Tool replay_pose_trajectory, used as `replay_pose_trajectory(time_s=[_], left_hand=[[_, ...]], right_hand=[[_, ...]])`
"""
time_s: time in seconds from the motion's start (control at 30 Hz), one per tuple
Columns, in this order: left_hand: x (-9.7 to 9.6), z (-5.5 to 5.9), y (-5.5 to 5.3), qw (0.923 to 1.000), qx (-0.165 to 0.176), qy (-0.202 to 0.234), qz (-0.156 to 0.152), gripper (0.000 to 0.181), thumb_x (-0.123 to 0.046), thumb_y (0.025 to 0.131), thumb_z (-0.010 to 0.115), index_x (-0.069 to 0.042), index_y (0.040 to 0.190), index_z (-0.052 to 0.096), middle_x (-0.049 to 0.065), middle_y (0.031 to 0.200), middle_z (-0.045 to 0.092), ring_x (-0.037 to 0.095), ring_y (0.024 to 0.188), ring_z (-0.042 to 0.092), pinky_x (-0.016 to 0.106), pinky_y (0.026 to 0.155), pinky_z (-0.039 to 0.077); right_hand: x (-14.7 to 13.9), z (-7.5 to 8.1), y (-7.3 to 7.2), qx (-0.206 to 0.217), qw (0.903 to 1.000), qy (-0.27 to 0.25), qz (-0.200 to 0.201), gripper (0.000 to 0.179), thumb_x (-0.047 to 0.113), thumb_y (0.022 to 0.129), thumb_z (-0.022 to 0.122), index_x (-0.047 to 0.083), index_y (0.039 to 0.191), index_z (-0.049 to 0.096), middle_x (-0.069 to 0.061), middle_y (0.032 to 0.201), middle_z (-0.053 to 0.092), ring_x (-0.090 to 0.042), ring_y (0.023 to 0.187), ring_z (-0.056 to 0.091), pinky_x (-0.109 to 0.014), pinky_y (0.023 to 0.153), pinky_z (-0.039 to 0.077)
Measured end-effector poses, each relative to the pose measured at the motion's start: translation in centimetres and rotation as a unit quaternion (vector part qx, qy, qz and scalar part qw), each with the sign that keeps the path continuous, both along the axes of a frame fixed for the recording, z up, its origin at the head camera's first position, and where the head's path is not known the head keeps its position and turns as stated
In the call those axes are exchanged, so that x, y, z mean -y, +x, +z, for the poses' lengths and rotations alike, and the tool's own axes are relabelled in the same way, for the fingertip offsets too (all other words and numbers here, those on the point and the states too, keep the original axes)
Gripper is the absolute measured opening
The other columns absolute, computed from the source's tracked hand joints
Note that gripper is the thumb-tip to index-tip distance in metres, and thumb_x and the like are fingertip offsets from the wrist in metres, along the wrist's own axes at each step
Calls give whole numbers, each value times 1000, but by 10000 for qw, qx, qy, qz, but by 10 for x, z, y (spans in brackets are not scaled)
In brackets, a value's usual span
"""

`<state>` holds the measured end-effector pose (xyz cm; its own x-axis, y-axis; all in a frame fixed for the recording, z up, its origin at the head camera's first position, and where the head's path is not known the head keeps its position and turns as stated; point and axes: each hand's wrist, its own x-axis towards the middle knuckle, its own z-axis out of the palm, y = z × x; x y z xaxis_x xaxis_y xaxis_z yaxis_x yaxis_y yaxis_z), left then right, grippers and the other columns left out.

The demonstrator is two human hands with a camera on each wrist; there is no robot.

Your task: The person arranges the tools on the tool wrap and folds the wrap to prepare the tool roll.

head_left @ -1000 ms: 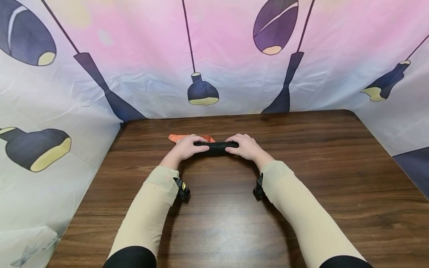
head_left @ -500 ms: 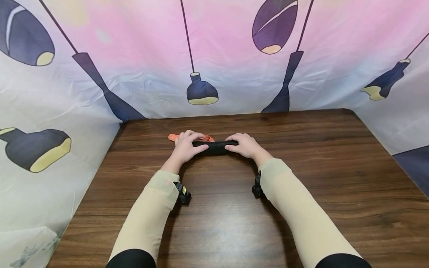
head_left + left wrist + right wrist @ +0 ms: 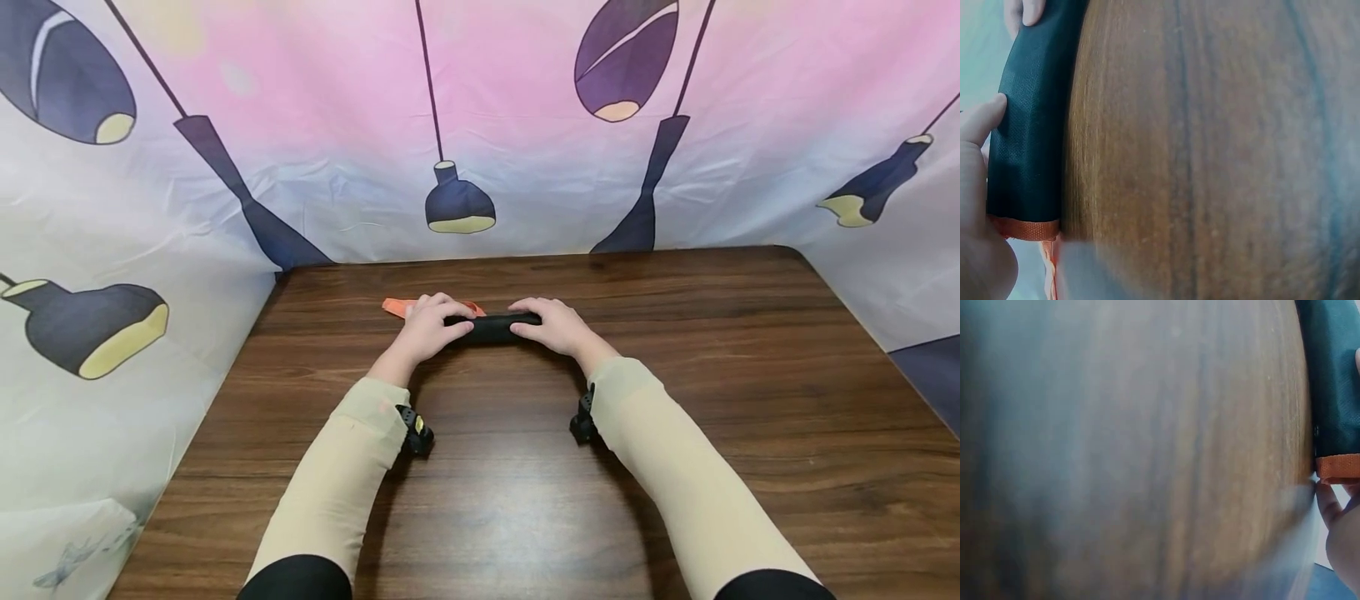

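Note:
A black fabric roll with orange edging lies crosswise on the far half of the table. My left hand grips its left end, thumb on the near side and fingers over the top. At the other end, my right hand holds it the same way. The left wrist view shows the roll's smooth black side and the orange trim at its end. Orange trim also borders the end in the right wrist view. Behind the roll lies an orange strap, partly hidden by my left hand.
The dark wood-grain table extends on every side of the roll. A printed cloth backdrop with lamp drawings hangs beyond its back and left edges. A small black wrist camera sits on the left sleeve, another on the right.
My left fingers have lifted and resettled a little farther forward over the roll. The right hand keeps its hold. The roll has hardly moved; the head view has shifted slightly.

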<state>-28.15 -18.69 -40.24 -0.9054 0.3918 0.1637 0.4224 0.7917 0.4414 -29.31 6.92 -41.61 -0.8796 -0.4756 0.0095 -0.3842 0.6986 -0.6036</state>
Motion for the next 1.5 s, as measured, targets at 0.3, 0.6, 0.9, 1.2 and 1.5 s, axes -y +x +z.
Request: replay_pose_trajectory(time_s=[0.3, 0.6, 0.9, 1.2, 1.5], left_hand=[[0, -1, -2, 9998, 126, 71, 115, 23, -37, 90, 62, -25, 107, 71, 1, 110, 57, 24, 101, 44, 49, 88, 26], [-1, -2, -2, 9984, 360, 88, 417, 28, -38, 92, 59, -25, 114, 68, 2, 115, 57, 25, 107, 43, 52, 92, 22], [-5, -8, -1, 9981, 169, 270, 531, 24, -37, 93, 56, -26, 113, 66, 1, 116, 58, 27, 109, 43, 53, 94, 20], [0, -12, 1, 9971, 289, 547, 440, 24, -36, 94, 56, -24, 111, 68, 1, 114, 54, 26, 113, 40, 55, 99, 14], [2, -19, 1, 9962, 234, 746, 395, 27, -36, 93, 57, -24, 114, 68, 0, 112, 53, 27, 116, 38, 55, 99, 13]], right_hand=[[-3, -3, 6, -475, 9968, -598, -249, 32, 33, 97, 49, 16, 122, 61, -5, 126, 54, -27, 122, 42, -45, 100, 31], [2, -2, 6, -401, 9957, -645, -539, 26, 30, 98, 50, 16, 115, 64, -5, 121, 56, -27, 118, 45, -44, 98, 34], [3, -6, 3, -306, 9956, -603, -646, 28, 31, 98, 49, 16, 117, 63, -6, 122, 55, -25, 118, 47, -43, 98, 34], [3, -9, 3, -278, 9953, -680, -637, 29, 33, 98, 49, 17, 118, 63, -5, 124, 55, -24, 120, 46, -43, 99, 33], [-3, -12, 5, -198, 9949, -773, -610, 31, 35, 98, 48, 19, 122, 61, -4, 126, 54, -25, 122, 45, -44, 100, 32]])
